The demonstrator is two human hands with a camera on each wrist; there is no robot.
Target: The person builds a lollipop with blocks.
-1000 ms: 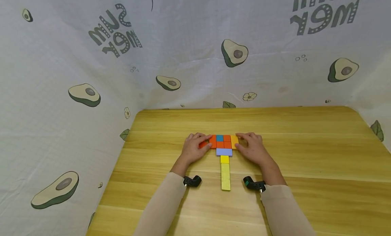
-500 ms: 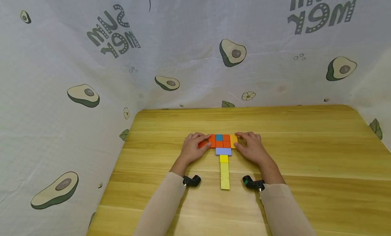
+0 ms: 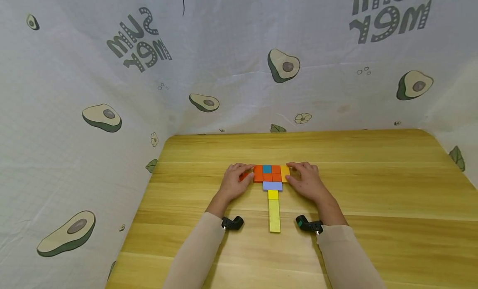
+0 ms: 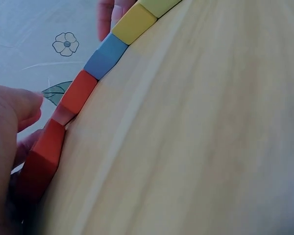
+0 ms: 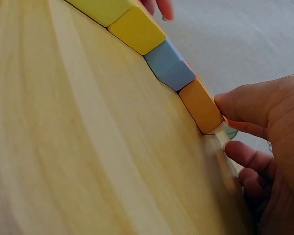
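Note:
Several coloured wooden blocks lie flat against each other on the table. My left hand (image 3: 232, 183) is left of the long orange-red block (image 3: 258, 174), thumb and index slightly apart from it. Another red block (image 4: 41, 159) lies within the curve of that hand, partly hidden. My right hand (image 3: 308, 181) is at the opposite side, its thumb and index touching the right edge of the orange-yellow block (image 3: 285, 173). Between these are a blue square block (image 3: 267, 169) and small orange-red squares (image 3: 276, 177). Below them come a periwinkle block (image 3: 272, 186), a yellow square block (image 3: 273, 194) and a long yellow-green block (image 3: 274, 215).
The wooden table (image 3: 354, 189) extends around the blocks, with its rounded back edge against a white cloth (image 3: 231, 64) printed with avocados and lettering. A black camera mount sits on each wrist, below the light sleeves (image 3: 198, 251).
My left thumb and index have drawn slightly left, away from the long orange-red block's edge. The right hand stays at the orange-yellow block. The block arrangement looks the same.

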